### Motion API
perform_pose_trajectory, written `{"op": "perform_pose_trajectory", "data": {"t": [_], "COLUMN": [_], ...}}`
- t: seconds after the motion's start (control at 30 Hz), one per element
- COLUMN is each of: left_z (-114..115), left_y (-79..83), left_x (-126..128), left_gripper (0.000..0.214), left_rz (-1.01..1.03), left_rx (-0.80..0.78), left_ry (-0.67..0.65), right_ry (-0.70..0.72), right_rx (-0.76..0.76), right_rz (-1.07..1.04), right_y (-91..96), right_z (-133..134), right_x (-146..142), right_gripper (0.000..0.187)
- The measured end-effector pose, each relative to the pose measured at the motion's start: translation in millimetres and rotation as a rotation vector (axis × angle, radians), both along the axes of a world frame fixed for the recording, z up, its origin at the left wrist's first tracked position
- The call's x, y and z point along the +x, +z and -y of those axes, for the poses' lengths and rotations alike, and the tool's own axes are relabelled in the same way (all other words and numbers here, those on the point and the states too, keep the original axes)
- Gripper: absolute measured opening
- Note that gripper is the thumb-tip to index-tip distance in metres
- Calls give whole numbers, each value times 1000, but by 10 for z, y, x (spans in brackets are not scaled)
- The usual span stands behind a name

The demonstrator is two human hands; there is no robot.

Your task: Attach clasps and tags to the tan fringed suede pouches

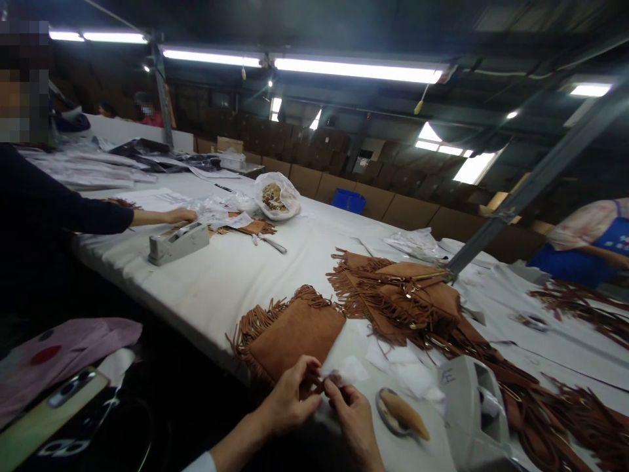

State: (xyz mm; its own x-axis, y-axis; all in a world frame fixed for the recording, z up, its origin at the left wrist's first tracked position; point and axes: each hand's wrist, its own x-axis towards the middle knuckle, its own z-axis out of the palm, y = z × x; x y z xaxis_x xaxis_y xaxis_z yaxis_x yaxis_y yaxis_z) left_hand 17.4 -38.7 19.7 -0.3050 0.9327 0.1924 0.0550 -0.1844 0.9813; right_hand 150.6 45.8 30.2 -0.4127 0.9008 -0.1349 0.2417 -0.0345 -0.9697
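My left hand (293,398) and my right hand (350,414) come together at the near table edge, fingers pinched. Between the fingertips is a small brown piece (320,387), too blurred and covered to name. Just beyond them lies a flat brown suede bag (299,331) with fringe along its far and left edges. Close to my right hand, an oval metal dish (386,419) carries a tan pad or sponge (403,413). Scraps of thin white paper (403,367) are scattered past it.
Stacked fringed bags (413,292) lie ahead to the right, with brown straps (521,393) trailing nearer. Tape dispensers stand right (474,410) and left (179,242). A co-worker's hand (181,216) rests by the left one. Scissors (272,244) and a plastic bag (278,196) sit beyond.
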Motion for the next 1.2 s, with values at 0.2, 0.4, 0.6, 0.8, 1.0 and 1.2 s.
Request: {"op": "perform_pose_trajectory", "data": {"t": [0.2,0.4,0.6,0.8,1.0,1.2], "left_z": [539,594,539,554,387,279], "left_y": [-224,-545,-326,-300,-313,-305], "left_x": [11,138,205,119,105,191], "left_gripper": [30,58,67,77,74,72], "left_rz": [135,484,843,932,1007,1029], "left_rx": [-260,-449,-558,-586,-657,-670], "left_ry": [338,232,109,14,-11,28], "right_ry": [16,28,151,228,207,119], "right_rx": [44,268,674,1047,940,794], "right_rz": [-16,130,74,-23,0,66], "right_y": [-45,-260,-415,-650,-676,-625], "right_z": [174,332,427,462,377,328], "right_x": [-2,9,100,258,229,59], "right_gripper": [44,42,25,32,32,20]}}
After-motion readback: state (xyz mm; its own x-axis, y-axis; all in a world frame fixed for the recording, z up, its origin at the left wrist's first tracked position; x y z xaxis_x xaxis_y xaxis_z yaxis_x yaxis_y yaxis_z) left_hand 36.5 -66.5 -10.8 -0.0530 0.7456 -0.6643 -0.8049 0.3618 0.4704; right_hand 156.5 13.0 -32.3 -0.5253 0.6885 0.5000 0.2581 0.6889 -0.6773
